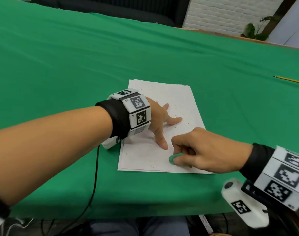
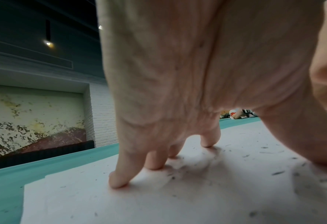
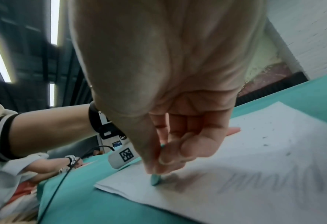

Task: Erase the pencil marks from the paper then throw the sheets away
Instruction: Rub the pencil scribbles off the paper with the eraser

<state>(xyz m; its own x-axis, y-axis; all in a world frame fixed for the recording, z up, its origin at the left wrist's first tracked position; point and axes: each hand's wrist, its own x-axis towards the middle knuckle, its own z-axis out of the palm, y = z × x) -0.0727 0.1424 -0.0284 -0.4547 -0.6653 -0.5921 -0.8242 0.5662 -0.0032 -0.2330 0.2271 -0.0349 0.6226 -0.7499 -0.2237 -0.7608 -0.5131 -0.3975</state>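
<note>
A small stack of white paper sheets (image 1: pixel 182 99) lies on the green tablecloth (image 1: pixel 77 65), dotted with dark eraser crumbs. My left hand (image 1: pixel 162 123) presses the sheets (image 2: pixel 178 197) flat with spread, straight fingers (image 2: pixel 120 178). My right hand (image 1: pixel 193 150) pinches a small green eraser (image 1: pixel 173 158) and holds its tip on the paper near the front edge. In the right wrist view the eraser (image 3: pixel 156 179) touches the sheet (image 3: pixel 274 151) beside grey pencil scribbles (image 3: pixel 274 180).
A yellow pencil (image 1: pixel 288 79) lies far right on the cloth. A black cable (image 1: pixel 94 181) runs off the table's front edge. Another person's hand (image 3: pixel 53 165) rests at the table's left in the right wrist view.
</note>
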